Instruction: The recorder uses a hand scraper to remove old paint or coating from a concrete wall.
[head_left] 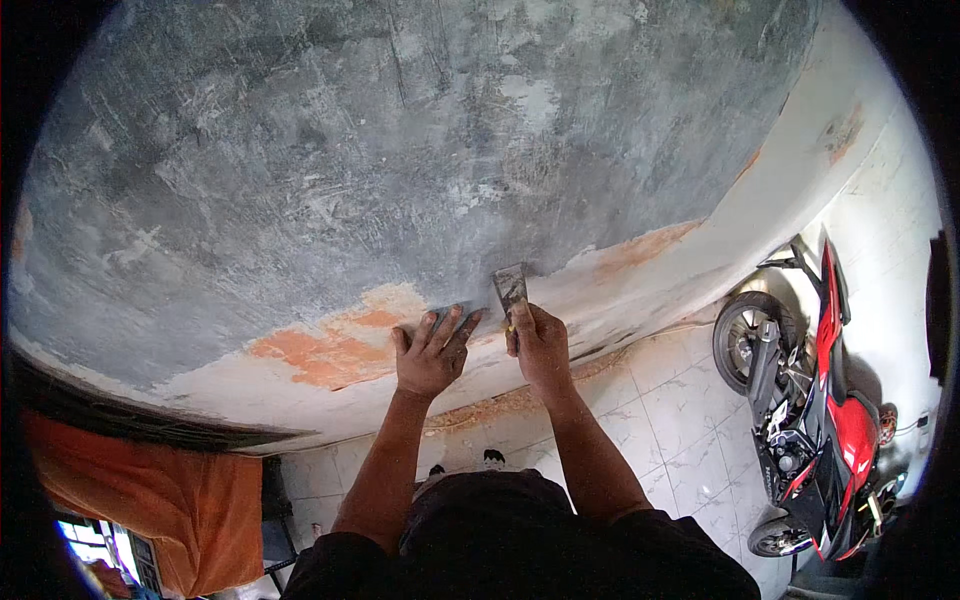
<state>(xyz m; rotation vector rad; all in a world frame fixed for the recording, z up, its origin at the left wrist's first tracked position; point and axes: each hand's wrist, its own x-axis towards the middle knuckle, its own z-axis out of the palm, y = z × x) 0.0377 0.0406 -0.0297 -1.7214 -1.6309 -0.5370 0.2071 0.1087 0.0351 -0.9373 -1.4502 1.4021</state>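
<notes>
My right hand (540, 345) is closed round the handle of a putty knife (510, 284), its flat metal blade pointing up against the wall (380, 180). Just left of it, my left hand (432, 358) presses on the wall with fingers spread, holding nothing. Above both hands the wall is rough, mottled grey. Below, white paint is left, with orange patches (325, 355) showing at its ragged border beside my left hand. The blade sits near the line where grey meets white.
A red and black motorbike (800, 420) stands on the right by a white wall. White tiles (660, 430) cover the floor, with pale brown debris (500, 408) along the wall's foot. At lower left hangs an orange cloth (150, 500).
</notes>
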